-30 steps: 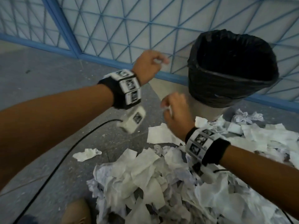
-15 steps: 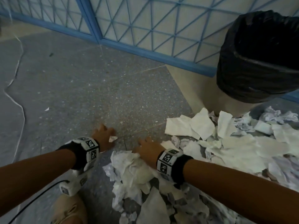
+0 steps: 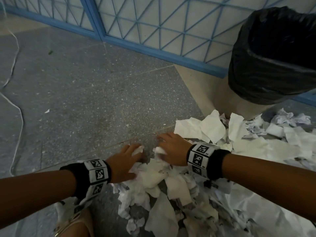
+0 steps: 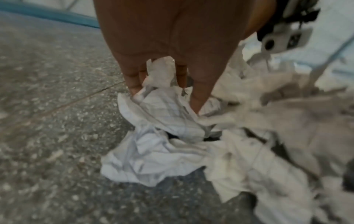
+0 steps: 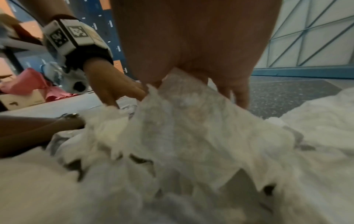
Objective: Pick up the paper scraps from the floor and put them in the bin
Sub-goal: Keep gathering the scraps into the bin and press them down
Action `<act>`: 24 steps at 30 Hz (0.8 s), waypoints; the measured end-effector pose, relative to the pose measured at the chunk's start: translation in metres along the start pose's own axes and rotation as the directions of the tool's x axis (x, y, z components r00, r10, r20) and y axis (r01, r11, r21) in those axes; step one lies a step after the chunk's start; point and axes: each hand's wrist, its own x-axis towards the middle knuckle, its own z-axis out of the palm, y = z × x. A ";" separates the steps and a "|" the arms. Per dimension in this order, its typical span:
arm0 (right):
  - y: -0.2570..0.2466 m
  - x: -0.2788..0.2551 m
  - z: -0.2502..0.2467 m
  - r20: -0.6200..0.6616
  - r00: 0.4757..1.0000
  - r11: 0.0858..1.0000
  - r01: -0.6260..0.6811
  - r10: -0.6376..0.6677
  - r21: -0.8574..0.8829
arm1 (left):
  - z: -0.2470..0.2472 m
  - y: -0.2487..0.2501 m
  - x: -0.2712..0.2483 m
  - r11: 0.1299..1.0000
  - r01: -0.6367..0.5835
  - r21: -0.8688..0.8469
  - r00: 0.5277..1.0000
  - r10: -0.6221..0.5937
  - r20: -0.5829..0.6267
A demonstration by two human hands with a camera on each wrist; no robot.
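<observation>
A large heap of torn white paper scraps (image 3: 196, 194) covers the grey floor at lower right. The bin (image 3: 273, 53), lined with a black bag, stands behind the heap at upper right. Both hands are down at the heap's far left edge, close together. My left hand (image 3: 135, 153) curls its fingers round a small scrap (image 4: 161, 72), which sticks up between them over a lined sheet (image 4: 164, 115). My right hand (image 3: 162, 146) pinches a scrap (image 5: 182, 91) between thumb and fingers. The palms hide how much paper lies under them.
A blue lattice partition (image 3: 153, 23) runs along the back. A thin white cable (image 3: 17, 93) snakes over the floor at left, with a stray scrap (image 3: 47, 110) near it. My foot (image 3: 75, 224) is at the bottom edge. A beige base (image 3: 205, 89) stands by the bin.
A second ago both hands were raised near the bin. They have come down to the heap's edge, and the left hand has since moved right, close to the right hand, both closing on paper.
</observation>
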 end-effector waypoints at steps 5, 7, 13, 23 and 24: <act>-0.005 -0.017 0.008 0.160 0.981 0.972 -0.076 0.113 -0.222 | -0.004 0.000 0.012 0.987 0.016 -0.160 0.996 -0.029 -0.079; -0.005 -0.013 0.007 0.114 0.989 0.979 -0.074 0.097 -0.191 | -0.013 0.001 0.015 0.963 0.027 -0.270 0.984 -0.073 -0.165; -0.001 -0.011 -0.017 -0.116 0.987 0.989 -0.123 0.113 -0.084 | -0.040 -0.004 0.018 0.824 -0.029 -0.566 0.911 -0.211 -0.355; 0.003 0.003 -0.042 -0.238 0.925 0.894 -0.179 0.295 0.411 | -0.050 -0.001 0.037 0.736 0.044 -0.675 0.869 -0.362 -0.338; 0.004 0.006 -0.039 -0.216 0.940 0.911 -0.169 0.264 0.375 | -0.049 0.002 0.041 0.740 0.070 -0.669 0.870 -0.373 -0.322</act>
